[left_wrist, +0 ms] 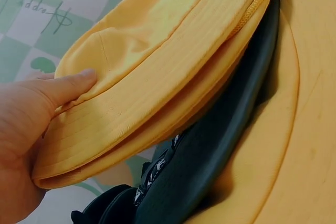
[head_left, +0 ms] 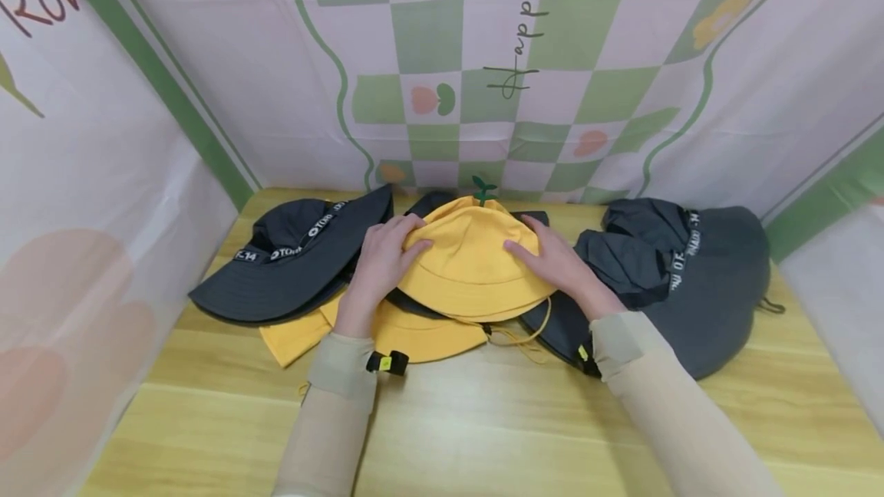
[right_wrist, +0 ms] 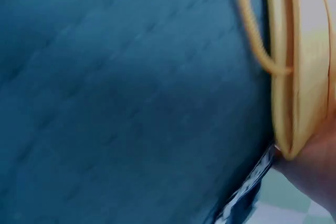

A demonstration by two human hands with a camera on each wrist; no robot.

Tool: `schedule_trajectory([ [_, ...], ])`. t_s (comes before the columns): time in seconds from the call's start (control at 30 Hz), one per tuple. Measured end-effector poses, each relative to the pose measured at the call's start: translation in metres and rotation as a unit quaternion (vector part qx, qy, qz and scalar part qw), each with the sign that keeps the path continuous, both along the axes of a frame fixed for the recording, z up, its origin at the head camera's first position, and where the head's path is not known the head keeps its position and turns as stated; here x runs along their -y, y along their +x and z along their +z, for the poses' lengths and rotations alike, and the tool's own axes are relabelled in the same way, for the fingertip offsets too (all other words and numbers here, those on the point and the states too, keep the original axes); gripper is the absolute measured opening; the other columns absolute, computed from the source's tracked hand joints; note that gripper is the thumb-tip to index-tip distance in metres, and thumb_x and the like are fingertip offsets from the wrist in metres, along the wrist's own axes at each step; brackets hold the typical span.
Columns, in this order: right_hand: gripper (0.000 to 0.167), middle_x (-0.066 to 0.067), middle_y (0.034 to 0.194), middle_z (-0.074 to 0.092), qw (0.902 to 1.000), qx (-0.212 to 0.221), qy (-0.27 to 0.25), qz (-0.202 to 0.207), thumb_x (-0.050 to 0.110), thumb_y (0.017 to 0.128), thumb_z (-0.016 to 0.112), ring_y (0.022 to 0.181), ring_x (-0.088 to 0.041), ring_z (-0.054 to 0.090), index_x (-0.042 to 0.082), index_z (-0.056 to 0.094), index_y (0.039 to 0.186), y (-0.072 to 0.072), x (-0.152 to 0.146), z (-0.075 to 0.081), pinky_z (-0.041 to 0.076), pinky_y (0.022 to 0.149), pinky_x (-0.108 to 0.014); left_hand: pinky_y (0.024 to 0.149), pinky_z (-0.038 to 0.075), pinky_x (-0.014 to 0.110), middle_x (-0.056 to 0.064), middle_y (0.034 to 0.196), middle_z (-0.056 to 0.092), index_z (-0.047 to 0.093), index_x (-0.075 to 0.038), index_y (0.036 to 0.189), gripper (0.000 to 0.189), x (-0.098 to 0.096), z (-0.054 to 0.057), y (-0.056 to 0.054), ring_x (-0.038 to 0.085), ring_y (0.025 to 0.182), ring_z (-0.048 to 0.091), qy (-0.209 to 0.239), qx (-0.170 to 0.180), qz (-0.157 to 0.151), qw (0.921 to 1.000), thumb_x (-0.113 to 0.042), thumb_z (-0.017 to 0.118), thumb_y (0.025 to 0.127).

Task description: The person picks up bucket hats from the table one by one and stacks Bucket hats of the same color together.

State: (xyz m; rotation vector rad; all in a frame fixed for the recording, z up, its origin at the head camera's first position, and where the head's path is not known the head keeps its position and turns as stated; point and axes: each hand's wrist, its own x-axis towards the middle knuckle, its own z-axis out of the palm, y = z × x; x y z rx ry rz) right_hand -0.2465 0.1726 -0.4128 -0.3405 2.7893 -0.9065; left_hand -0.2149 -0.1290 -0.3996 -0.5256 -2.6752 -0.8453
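Note:
A yellow bucket hat (head_left: 476,259) with a green sprout (head_left: 483,189) on its crown is held between both hands at the middle of the table. My left hand (head_left: 383,255) grips its left side, thumb on the front and fingers behind. On the other side my right hand (head_left: 555,255) holds it the same way. The left wrist view shows the left thumb pressing the hat's crown (left_wrist: 121,51) above a folded, doubled brim. A yellow cord hangs from the brim at the right. Beneath are another yellow hat (head_left: 421,336) and dark hat brims, partly hidden.
A dark bucket hat (head_left: 304,274) with a lettered band lies at the left, overlapping yellow fabric (head_left: 293,340). At the right is another dark hat (head_left: 718,290) with a wide brim and crumpled crown. Behind the wooden table (head_left: 483,436) hangs a checkered cloth (head_left: 428,37).

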Motion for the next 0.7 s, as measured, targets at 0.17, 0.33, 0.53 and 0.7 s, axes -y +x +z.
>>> schedule_trajectory([
  [0.17, 0.097, -0.024, 0.163, 0.024, 0.9995, 0.029, 0.012, 0.011, 0.068, 0.094, 0.049, 0.148, -0.046, 0.028, 0.008, 0.012, 0.161, 0.004, -0.007, -0.006, 0.027, 0.117, -0.061, 0.091, 0.051, 0.045, 0.006, 0.103, 0.072, 0.067, -0.015, 0.110, 0.024, 0.001, -0.001, 0.001, 0.025, 0.091, 0.067, 0.005, -0.019, 0.005, 0.9998, -0.034, 0.066, 0.095],
  [0.33, 0.097, -0.024, 0.162, 0.026, 0.9997, 0.014, 0.005, 0.018, 0.067, 0.094, 0.051, 0.147, -0.046, 0.030, 0.005, 0.015, 0.160, 0.002, -0.007, -0.010, 0.028, 0.117, -0.062, 0.072, 0.054, 0.040, 0.005, 0.102, 0.072, 0.067, -0.015, 0.107, 0.022, 0.001, 0.000, 0.000, 0.024, 0.084, 0.067, 0.028, -0.004, 0.012, 0.9995, -0.033, 0.068, 0.094],
  [0.53, 0.080, -0.024, 0.153, 0.043, 0.9984, -0.040, -0.025, 0.030, 0.054, 0.098, 0.056, 0.137, -0.043, 0.045, 0.002, 0.033, 0.154, 0.001, -0.007, -0.014, 0.036, 0.112, -0.058, 0.073, 0.055, 0.044, 0.005, 0.109, 0.073, 0.068, -0.017, 0.110, 0.025, -0.001, 0.000, 0.000, 0.027, 0.089, 0.070, 0.033, -0.011, 0.039, 0.9986, -0.037, 0.066, 0.095],
  [0.7, 0.072, -0.024, 0.146, 0.050, 0.9974, -0.057, -0.041, 0.013, 0.049, 0.097, 0.060, 0.131, -0.042, 0.050, 0.001, 0.043, 0.147, 0.004, -0.006, -0.013, 0.040, 0.108, -0.056, 0.076, 0.056, 0.046, 0.006, 0.115, 0.070, 0.068, -0.015, 0.114, 0.028, -0.002, -0.001, -0.001, 0.029, 0.093, 0.070, 0.035, -0.017, 0.053, 0.9978, -0.037, 0.065, 0.096],
])
